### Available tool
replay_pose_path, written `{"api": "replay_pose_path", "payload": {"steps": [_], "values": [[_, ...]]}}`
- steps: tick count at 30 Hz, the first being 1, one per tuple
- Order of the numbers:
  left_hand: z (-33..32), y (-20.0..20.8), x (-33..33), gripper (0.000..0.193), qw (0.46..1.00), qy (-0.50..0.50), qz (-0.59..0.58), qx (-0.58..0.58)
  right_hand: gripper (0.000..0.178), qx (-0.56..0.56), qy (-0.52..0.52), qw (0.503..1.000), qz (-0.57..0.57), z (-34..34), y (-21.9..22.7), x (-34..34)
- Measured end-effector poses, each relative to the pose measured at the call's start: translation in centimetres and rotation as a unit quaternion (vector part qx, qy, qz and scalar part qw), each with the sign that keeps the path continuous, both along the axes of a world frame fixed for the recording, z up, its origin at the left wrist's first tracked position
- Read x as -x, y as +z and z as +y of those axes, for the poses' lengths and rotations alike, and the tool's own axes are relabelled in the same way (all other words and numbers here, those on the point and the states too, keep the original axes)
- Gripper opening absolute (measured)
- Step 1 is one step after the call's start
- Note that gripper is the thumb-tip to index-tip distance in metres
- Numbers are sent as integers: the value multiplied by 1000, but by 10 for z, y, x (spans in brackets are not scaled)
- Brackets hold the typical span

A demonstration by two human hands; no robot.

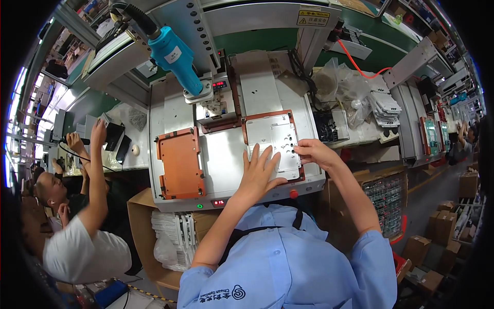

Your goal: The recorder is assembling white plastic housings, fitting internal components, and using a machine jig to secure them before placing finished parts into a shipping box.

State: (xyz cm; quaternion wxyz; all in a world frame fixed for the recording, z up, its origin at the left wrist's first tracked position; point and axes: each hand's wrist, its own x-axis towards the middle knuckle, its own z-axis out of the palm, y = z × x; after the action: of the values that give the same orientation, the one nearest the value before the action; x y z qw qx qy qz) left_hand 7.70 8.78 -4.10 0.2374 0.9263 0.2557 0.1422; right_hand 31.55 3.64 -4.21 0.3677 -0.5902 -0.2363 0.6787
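A silver-white metal plate (280,133) with several small holes lies in the right-hand orange fixture (268,114) on the machine's bed. My left hand (256,177) rests flat on the plate's near left part, fingers spread. At the plate's right edge my right hand (315,153) is closed, thumb and fingers pinched on the rim near a row of dark holes. Left of them, a second orange fixture (178,164) holds nothing. Behind the fixtures hangs a blue electric screwdriver (176,60), mounted pointing down on the machine's head.
A red button (294,194) sits on the machine's front edge. Stacked white parts (384,109) and plastic bags lie to the right. An open cardboard box (141,206) of white parts stands at the front left. Another person (87,242) works at the left bench.
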Motion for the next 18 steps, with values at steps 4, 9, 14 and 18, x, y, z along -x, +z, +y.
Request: {"api": "replay_pose_path", "payload": {"steps": [4,9,14,18], "values": [[4,-1,-4,65,1000,6,6,3,31,14,35,997,-65,12,6,-3],[7,0,-6,62,999,-2,42,-7,28,9,96,989,-109,20,12,-11],[8,2,-10,59,999,11,37,-29,29,24,129,984,-122,25,8,-15],[7,2,-15,59,999,19,25,-38,30,-14,154,974,-168,27,3,-20]]}}
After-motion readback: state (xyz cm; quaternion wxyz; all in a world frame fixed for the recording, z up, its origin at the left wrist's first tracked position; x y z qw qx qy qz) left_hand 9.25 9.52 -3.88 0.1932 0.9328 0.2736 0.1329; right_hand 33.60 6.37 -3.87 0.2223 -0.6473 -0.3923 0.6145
